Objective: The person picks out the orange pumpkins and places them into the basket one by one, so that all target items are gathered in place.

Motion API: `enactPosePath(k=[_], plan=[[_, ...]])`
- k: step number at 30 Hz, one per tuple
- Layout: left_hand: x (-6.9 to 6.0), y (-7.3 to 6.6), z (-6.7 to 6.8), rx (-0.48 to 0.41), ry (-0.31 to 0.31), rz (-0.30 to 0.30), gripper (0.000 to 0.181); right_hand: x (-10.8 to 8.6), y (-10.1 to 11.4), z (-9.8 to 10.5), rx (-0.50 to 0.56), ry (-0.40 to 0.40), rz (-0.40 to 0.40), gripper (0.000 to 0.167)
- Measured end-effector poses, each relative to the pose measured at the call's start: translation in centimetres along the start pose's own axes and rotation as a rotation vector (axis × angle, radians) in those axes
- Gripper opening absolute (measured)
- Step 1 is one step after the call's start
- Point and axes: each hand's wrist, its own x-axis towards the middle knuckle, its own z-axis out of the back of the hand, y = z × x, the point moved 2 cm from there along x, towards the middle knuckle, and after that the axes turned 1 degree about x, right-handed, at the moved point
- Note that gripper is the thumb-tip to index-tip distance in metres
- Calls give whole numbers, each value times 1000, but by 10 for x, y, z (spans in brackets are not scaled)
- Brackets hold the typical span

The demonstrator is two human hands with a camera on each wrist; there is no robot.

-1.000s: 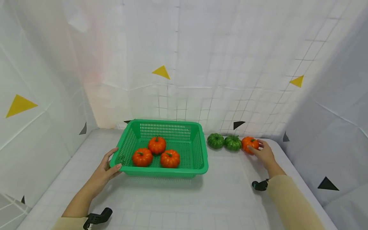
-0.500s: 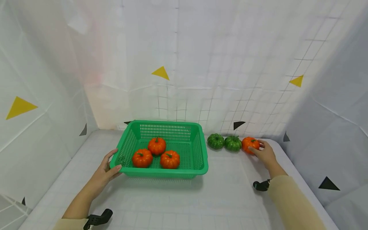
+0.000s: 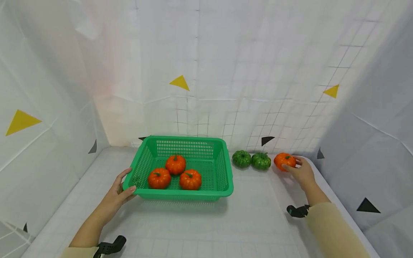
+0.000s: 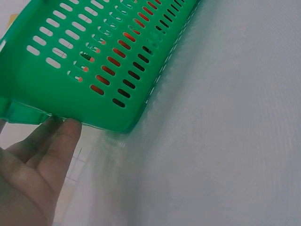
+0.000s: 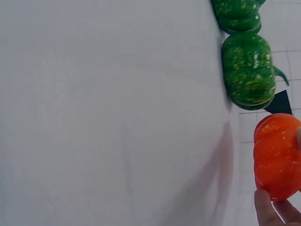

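My right hand (image 3: 303,172) pinches a small orange pumpkin (image 3: 284,162) between thumb and fingers at the right rear of the table. In the right wrist view, that pumpkin (image 5: 277,157) sits apart from its shadow and seems slightly raised. Just left of it, two green pumpkins (image 3: 241,158) (image 3: 261,161) stand side by side. My left hand (image 3: 113,198) grips the front left corner of a green plastic basket (image 3: 187,193). Inside the basket lie three orange pumpkins (image 3: 175,165) (image 3: 159,178) (image 3: 190,179). Through its slotted wall (image 4: 61,89), the left wrist view shows bits of orange.
A white table (image 3: 206,229) with faint grid lines carries everything. White sheeting (image 3: 206,64) with yellow and black triangles rises behind and on both sides. The basket's back edge is close to the rear sheet. A black wrist camera (image 3: 111,244) is strapped to each arm.
My right hand has moved slightly right with its orange pumpkin, widening the gap to the green ones. The left hand and the basket have stayed put.
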Motion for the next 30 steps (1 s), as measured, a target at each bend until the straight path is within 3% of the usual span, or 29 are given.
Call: enactPosePath(k=[15, 30], plan=[[-1, -3, -1, 3, 1, -5, 77, -28, 25, 14, 8, 10, 40, 89], [0, -2, -1, -1, 0, 8, 78, -58, 50, 22, 44, 48, 131, 91]])
